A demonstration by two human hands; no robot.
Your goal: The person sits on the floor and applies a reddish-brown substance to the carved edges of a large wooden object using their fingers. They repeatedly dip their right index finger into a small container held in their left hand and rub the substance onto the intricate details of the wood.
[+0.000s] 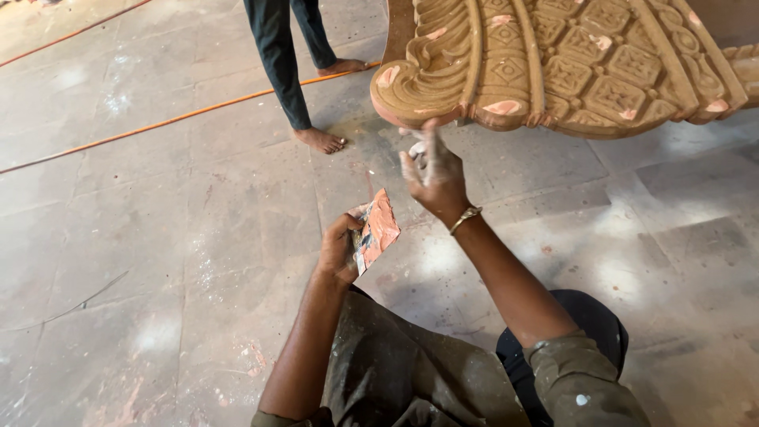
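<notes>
The left hand (340,251) is closed around a small flat board (376,231). The board is covered with pinkish-red paste and it is tilted, with its smeared face turned up and to the right. The fingers wrap the lower left edge of the board and grip it firmly.

The right hand (433,175) is raised toward the carved wooden piece (569,63), which fills the upper right of the view. Its fingers are loosely spread and dusty with pale powder, and the fingertips touch the lower edge of the carving near the curled scroll at its left end. This hand holds nothing. A thin metal bracelet (466,218) sits on the right wrist.

The carving is light brown, with square flower patterns and ribs, and several spots of the same pinkish paste are on it.

On the grey stone floor (142,261) an orange cable (182,117) runs across. Another person stands barefoot behind, and only the legs in dark trousers (281,55) are visible.
</notes>
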